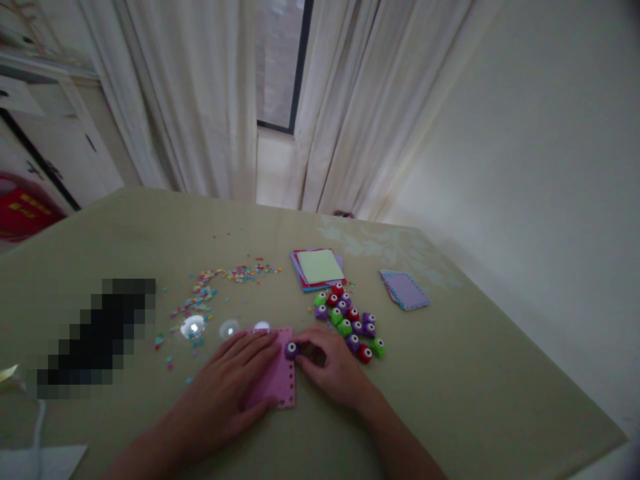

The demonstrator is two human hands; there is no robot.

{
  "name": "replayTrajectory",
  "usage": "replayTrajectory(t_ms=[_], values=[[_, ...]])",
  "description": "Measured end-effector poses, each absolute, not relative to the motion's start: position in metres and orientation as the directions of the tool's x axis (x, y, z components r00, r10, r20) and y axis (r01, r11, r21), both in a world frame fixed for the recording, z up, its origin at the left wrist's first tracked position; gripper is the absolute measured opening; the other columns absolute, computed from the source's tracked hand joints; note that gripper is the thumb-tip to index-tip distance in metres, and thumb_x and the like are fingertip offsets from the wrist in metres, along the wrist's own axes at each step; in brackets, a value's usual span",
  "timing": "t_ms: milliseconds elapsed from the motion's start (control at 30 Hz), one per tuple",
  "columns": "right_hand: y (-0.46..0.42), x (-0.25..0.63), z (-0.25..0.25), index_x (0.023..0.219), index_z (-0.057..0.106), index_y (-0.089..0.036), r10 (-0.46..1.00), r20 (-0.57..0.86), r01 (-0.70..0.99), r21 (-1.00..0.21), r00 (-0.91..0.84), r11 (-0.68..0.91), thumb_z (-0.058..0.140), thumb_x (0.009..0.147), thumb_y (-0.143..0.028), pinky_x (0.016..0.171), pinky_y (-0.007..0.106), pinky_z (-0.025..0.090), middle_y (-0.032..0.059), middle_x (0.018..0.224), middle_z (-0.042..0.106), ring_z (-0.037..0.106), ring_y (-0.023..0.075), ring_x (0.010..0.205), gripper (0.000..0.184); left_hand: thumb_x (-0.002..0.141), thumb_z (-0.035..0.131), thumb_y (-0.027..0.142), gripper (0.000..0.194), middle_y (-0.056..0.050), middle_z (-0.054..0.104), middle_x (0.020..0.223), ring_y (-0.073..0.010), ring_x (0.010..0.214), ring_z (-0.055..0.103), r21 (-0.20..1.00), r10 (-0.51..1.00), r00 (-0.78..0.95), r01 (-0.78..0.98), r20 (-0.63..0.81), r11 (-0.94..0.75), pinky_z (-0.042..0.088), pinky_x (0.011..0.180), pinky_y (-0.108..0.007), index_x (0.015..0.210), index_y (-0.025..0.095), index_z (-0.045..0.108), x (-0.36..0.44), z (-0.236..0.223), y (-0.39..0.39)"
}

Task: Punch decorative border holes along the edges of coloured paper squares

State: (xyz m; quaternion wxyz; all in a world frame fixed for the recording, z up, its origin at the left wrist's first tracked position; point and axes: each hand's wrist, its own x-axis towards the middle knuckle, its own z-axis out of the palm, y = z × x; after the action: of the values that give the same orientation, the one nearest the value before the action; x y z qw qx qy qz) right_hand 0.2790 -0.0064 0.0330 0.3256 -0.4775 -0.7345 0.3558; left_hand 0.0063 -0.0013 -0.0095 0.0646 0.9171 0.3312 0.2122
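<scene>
My left hand [225, 387] lies flat with fingers stretched on a pink paper sheet [277, 380] that has small holes along its right edge. My right hand [333, 367] is curled around a small purple paper punch [291, 349] set on the sheet's upper right edge. Just right of my hands sits a cluster of several little punches [350, 320] in red, green and purple.
A stack of coloured paper squares [320, 268] lies behind the punches, and a second small stack [406, 291] further right. Coloured paper bits [225, 280] are scattered at centre left beside shiny round pieces [193, 327]. A blurred dark patch [95, 340] is at the left. Curtains hang behind the table [475, 373].
</scene>
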Motion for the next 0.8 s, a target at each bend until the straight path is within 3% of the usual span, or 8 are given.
replayTrajectory(t_ms=[367, 500, 633, 700, 800], values=[[-0.007, 0.278, 0.034, 0.120, 0.080, -0.024, 0.936, 0.127, 0.460, -0.843, -0.329, 0.277, 0.073, 0.090, -0.010, 0.085, 0.031, 0.056, 0.0054, 0.111, 0.076, 0.070, 0.0201, 0.095, 0.033, 0.103, 0.066, 0.054, 0.083, -0.004, 0.045, 0.173, -0.0310, 0.154, 0.049, 0.273, 0.642, 0.691, 0.581, 0.332, -0.767, 0.036, 0.130, -0.052, 0.174, 0.032, 0.028, 0.006, -0.007, -0.002], [-0.007, 0.278, 0.035, 0.119, 0.079, -0.021, 0.967, 0.115, 0.429, -0.880, -0.226, 0.205, 0.075, 0.092, -0.021, 0.082, 0.030, 0.055, 0.0063, 0.109, 0.075, 0.071, 0.0196, 0.092, 0.028, 0.104, 0.066, 0.051, 0.082, -0.005, 0.046, 0.172, -0.0308, 0.154, 0.050, 0.285, 0.646, 0.676, 0.579, 0.355, -0.764, 0.037, 0.129, -0.052, 0.173, 0.032, 0.028, 0.008, -0.004, -0.001], [0.004, 0.277, 0.037, 0.099, 0.076, -0.017, 0.991, -0.058, 0.388, -0.922, -0.123, -0.006, 0.077, 0.092, -0.033, 0.065, 0.025, 0.048, 0.0007, 0.082, 0.070, 0.063, 0.0151, 0.071, 0.017, 0.106, 0.062, 0.044, 0.070, -0.005, 0.047, 0.171, -0.0302, 0.154, 0.049, 0.417, 0.712, 0.583, 0.577, 0.390, -0.702, 0.040, 0.128, -0.053, 0.170, 0.035, 0.035, 0.018, 0.013, -0.003], [0.013, 0.278, 0.037, 0.088, 0.072, -0.017, 0.977, -0.142, 0.385, -0.920, -0.157, -0.072, 0.081, 0.089, -0.041, 0.056, 0.023, 0.041, -0.0034, 0.069, 0.063, 0.055, 0.0125, 0.060, 0.025, 0.108, 0.060, 0.045, 0.061, -0.005, 0.050, 0.169, -0.0299, 0.153, 0.050, 0.512, 0.743, 0.527, 0.540, 0.414, -0.668, 0.044, 0.125, -0.051, 0.165, 0.034, 0.042, 0.029, 0.029, -0.006], [0.025, 0.283, 0.035, 0.078, 0.069, -0.018, 0.962, -0.119, 0.456, -0.890, -0.246, 0.007, 0.082, 0.089, -0.052, 0.051, 0.023, 0.037, -0.0050, 0.062, 0.059, 0.051, 0.0112, 0.055, 0.039, 0.110, 0.056, 0.043, 0.049, -0.007, 0.056, 0.164, -0.0291, 0.148, 0.055, 0.645, 0.761, 0.484, 0.424, 0.431, -0.636, 0.048, 0.121, -0.049, 0.158, 0.033, 0.051, 0.057, 0.056, -0.005]])
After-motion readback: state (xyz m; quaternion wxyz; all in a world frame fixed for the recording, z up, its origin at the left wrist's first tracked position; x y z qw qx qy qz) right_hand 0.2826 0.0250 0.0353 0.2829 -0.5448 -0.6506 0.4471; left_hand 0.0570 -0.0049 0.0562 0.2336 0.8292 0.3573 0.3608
